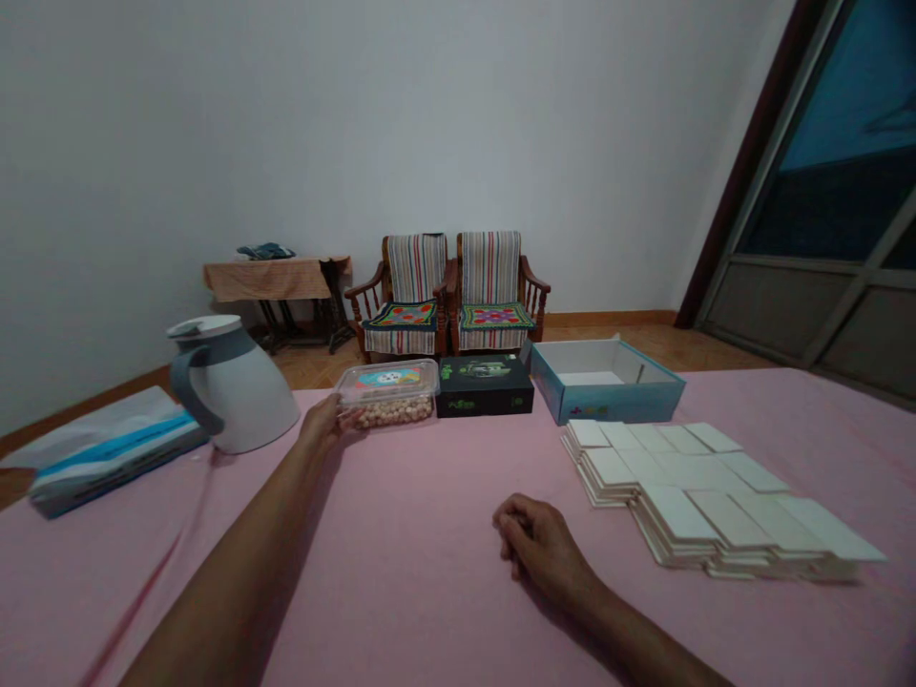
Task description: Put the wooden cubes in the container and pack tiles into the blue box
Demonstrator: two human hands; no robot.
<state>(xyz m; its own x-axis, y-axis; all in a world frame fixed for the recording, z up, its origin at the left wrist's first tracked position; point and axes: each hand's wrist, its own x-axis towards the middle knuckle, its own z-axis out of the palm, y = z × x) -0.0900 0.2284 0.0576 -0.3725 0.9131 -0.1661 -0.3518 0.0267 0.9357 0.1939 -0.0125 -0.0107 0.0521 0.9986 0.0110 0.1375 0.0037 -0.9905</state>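
dimly, left hand (327, 420) touches clear tub (390, 391), grip unclear

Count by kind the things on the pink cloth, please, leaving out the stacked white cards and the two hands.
Thermos jug: 1
Tissue pack: 1
Clear lidded plastic container: 1
Boxes, one black box and one open blue box: 2
Total: 5

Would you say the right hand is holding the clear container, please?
No, the left hand touches the clear container; the right hand is apart.
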